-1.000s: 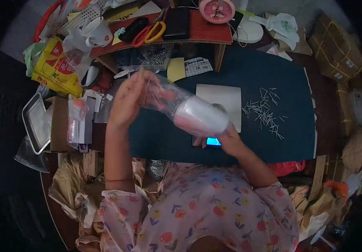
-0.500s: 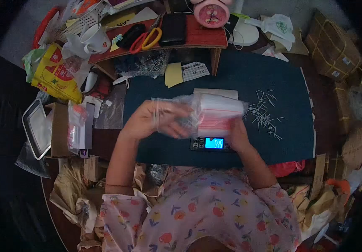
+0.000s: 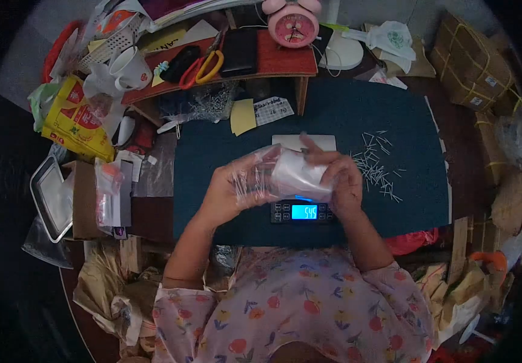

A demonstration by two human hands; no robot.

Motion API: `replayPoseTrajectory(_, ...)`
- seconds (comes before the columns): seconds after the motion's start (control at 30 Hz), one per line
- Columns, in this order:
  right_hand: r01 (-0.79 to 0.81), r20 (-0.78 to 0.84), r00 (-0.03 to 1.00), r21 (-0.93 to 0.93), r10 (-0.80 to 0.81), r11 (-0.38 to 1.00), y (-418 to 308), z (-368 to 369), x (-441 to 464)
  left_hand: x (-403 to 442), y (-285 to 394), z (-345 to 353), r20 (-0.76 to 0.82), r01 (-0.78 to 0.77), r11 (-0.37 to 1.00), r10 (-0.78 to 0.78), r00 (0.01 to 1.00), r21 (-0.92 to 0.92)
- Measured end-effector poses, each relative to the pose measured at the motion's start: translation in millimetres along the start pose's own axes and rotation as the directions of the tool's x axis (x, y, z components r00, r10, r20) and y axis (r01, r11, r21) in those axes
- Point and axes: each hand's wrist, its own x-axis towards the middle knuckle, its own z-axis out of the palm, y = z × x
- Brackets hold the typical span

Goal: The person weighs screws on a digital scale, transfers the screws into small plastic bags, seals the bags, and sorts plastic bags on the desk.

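Note:
A white bundle [image 3: 300, 172], seen before as a stack of zip bags with red lines, is held between both hands above the desk. Clear plastic film [image 3: 255, 184] covers its left side. My left hand [image 3: 227, 187] is behind or inside this film, with its fingers curved around the bundle's left end. My right hand [image 3: 347, 181] grips the right end, fingers bent over it. Beneath the hands stands a digital scale [image 3: 279, 212], its blue display lit with what looks like 545. The pale weighing plate [image 3: 327, 142] is partly hidden by the hands and bundle.
Thin metal pins or nails [image 3: 376, 166] lie scattered on the dark green mat [image 3: 212, 145], right of the scale. A red shelf [image 3: 273, 60] holds scissors [image 3: 203, 69] and a pink alarm clock [image 3: 294, 27]. A metal tray [image 3: 52, 196] leans at left, beside an open carton [image 3: 83, 202].
The bundle has turned, so its red-lined face no longer shows. My left hand has moved right and closer to it; my right hand has risen over its right end. The view has shifted slightly.

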Motion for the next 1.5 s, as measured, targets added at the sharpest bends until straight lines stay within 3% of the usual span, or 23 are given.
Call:
replayPoseTrajectory(0.17,0.034,0.163,0.987,-0.172,-0.006,0.984,-10.9,1.8,0.2,-2.5,-3.2,2.1,0.036,-0.040,0.986,0.035,0.999,0.160)
replayPoseTrajectory(0.27,0.018,0.234,0.972,-0.147,0.017,0.989,-16.8,-0.1,3.4,-2.1,-1.2,9.2,0.061,-0.035,0.996,0.030,0.998,0.078)
replayPoseTrajectory(0.37,0.014,0.160,0.987,-0.044,-0.007,0.999,-17.9,6.6,0.9,-0.4,-7.5,9.5,0.102,-0.045,0.997,0.037,0.994,0.070)
replayPoseTrajectory(0.43,-0.005,-0.001,1.000,0.031,0.005,0.999,-21.8,19.2,4.3,-0.2,-14.8,13.2,0.140,-0.035,0.998,0.027,0.990,0.052)
replayPoseTrajectory(0.57,0.091,-0.096,0.994,0.421,-0.055,0.903,-13.7,11.4,13.1,-4.1,-27.7,35.1,0.116,0.002,1.000,-0.005,0.993,0.026)
replayPoseTrajectory(0.67,0.312,-0.133,0.945,0.082,-0.300,0.947,-10.3,9.3,23.7,-9.3,-41.8,52.9,0.056,0.073,0.983,-0.065,0.996,-0.167)
replayPoseTrajectory(0.77,0.434,0.053,0.900,-0.221,-0.433,0.873,-8.8,15.6,28.6,-13.0,-58.4,67.0,-0.094,0.006,0.822,-0.073,0.993,-0.570)
replayPoseTrajectory(0.87,0.430,0.164,0.903,-0.350,-0.397,0.832,-4.3,21.3,23.2,-9.4,-47.7,60.0,-0.066,0.029,0.654,-0.120,0.991,-0.756)
replayPoseTrajectory(1.0,0.417,0.310,0.905,-0.508,-0.292,0.753,-5.3,19.8,11.6,-11.9,-50.7,54.3,-0.104,0.062,0.709,-0.189,0.976,-0.703)
replayPoseTrajectory(1.1,0.165,0.132,0.984,-0.452,-0.118,0.876,1.6,17.7,2.8,-17.4,-66.2,43.5,-0.104,0.105,0.737,-0.233,0.967,-0.668)
replayPoseTrajectory(1.2,-0.089,-0.306,0.950,-0.099,0.055,0.991,-0.8,14.4,14.9,-23.5,-81.3,29.4,-0.070,0.150,0.705,-0.274,0.959,-0.693)
replayPoseTrajectory(1.3,0.014,-0.298,0.953,-0.142,-0.057,0.990,3.6,11.3,22.0,-32.9,-83.6,22.2,-0.032,0.181,0.693,-0.282,0.959,-0.698)
replayPoseTrajectory(1.5,-0.052,-0.426,0.905,-0.122,-0.005,0.991,9.1,16.3,19.1,-50.8,-83.1,10.9,-0.049,0.107,0.691,-0.202,0.978,-0.715)
